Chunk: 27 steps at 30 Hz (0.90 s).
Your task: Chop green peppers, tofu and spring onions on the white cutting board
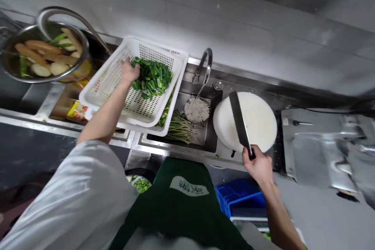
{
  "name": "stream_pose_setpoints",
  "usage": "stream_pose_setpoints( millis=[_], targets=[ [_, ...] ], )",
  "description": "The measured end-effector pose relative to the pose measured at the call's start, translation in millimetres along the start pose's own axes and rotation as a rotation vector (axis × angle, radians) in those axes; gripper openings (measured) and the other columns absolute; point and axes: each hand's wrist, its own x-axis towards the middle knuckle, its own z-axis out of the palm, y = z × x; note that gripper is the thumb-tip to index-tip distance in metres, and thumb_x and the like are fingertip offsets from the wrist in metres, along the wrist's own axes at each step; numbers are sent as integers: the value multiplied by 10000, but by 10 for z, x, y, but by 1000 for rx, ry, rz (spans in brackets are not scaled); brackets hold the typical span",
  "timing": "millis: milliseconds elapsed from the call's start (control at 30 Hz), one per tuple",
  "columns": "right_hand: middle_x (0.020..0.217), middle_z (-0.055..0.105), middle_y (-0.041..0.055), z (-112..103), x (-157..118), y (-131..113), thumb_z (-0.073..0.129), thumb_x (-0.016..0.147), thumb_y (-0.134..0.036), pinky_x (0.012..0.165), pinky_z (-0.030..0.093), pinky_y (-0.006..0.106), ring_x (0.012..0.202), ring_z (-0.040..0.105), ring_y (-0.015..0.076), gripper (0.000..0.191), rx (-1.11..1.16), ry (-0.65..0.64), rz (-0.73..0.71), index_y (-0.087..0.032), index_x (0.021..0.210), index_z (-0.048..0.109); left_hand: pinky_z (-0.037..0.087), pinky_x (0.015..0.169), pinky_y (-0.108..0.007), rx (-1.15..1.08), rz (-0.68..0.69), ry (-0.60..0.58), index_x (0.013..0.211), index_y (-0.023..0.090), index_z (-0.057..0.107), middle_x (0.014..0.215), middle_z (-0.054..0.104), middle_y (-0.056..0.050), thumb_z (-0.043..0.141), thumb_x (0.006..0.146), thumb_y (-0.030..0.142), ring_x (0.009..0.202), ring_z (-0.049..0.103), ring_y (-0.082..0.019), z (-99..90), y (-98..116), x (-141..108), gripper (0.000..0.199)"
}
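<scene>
My right hand (pixel 259 164) is closed round the handle of a cleaver (pixel 238 117). Its dark blade lies over the round white cutting board (pixel 262 121), pointing toward the wall. Inside a white perforated basket (pixel 102 82), my left hand (pixel 129 71) is at the left edge of a heap of chopped green leaves (pixel 155 78). Its thumb and fingers look apart, and the fingertips are partly out of sight. This basket rests on a second white basket (pixel 165 129), with more greens visible between the two.
A sink (pixel 212 140) holds long green stalks (pixel 180 129) and a strainer of pale slices (pixel 197 110) under a faucet (pixel 208 62). At left stands a metal bowl (pixel 83 72) of peeled vegetables. Blue crates (pixel 237 193) sit below; metal equipment (pixel 316 152) is at right.
</scene>
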Motion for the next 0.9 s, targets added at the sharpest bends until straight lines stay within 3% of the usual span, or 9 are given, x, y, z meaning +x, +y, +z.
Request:
stream_pose_setpoints(
  millis=[100,167,233,333,400,500,600,733,900],
  targets=[
    [711,715,82,105,-168,588,579,909,-448,594,447,299,580,647,228,315,-225,95,128,-183,1022,710,573,1067,-444,-225,196,87,1279,187,673,1314,689,-95,517,1085,316,1140,687,-194,-140,443,-689,280],
    [780,747,113,169,-195,893,602,920,-414,626,446,307,619,667,238,342,-320,58,251,-149,1104,716,595,1013,-423,-369,412,21,1086,282,736,1084,753,-23,547,1056,321,1029,724,-201,-46,749,-1394,195],
    [800,759,128,222,-147,1139,599,959,-388,663,440,309,645,676,232,351,-379,-5,363,-126,1168,704,622,897,-363,-456,583,-209,1039,296,744,1002,768,-10,591,1006,274,904,739,-194,270,1048,-2074,158],
    [841,771,167,293,17,1437,532,1029,-397,710,432,319,716,698,239,375,-443,-53,463,-116,1232,676,623,814,-341,-417,576,-569,1011,253,751,986,767,-42,506,980,155,853,739,-203,1140,1609,-2735,265],
    [876,773,196,341,147,1615,502,1053,-403,727,432,322,758,712,245,401,-476,-86,506,-101,1269,654,609,905,-337,-255,570,-758,1018,208,766,1031,767,-80,493,948,86,942,733,-209,1852,2088,-2911,307],
    [898,771,220,413,321,1890,503,1063,-395,727,431,318,766,719,246,426,-492,-143,505,-67,1308,623,571,1014,-364,-184,588,-813,1033,130,776,1101,756,-146,509,941,67,1078,703,-229,2812,2853,-3004,290],
    [918,775,195,496,435,2174,500,1071,-427,706,427,314,756,712,235,429,-451,-183,415,-101,1324,616,514,1124,-461,-120,594,-809,1158,95,741,1269,705,-193,586,952,129,1253,629,-268,3446,3454,-3119,260],
    [966,762,212,662,477,2443,487,1077,-453,684,430,306,762,704,228,441,-424,-189,362,-97,1288,638,468,1175,-434,-5,608,-839,1178,58,726,1381,659,-240,564,976,98,1334,606,-283,3828,3789,-3271,262],
    [1047,744,191,835,479,2588,507,1062,-459,735,480,328,889,722,277,438,-419,-182,266,-103,1283,633,520,1077,-322,81,558,-878,1125,109,775,1237,742,-228,516,968,23,1238,699,-236,3869,3766,-3287,315]
  ],
)
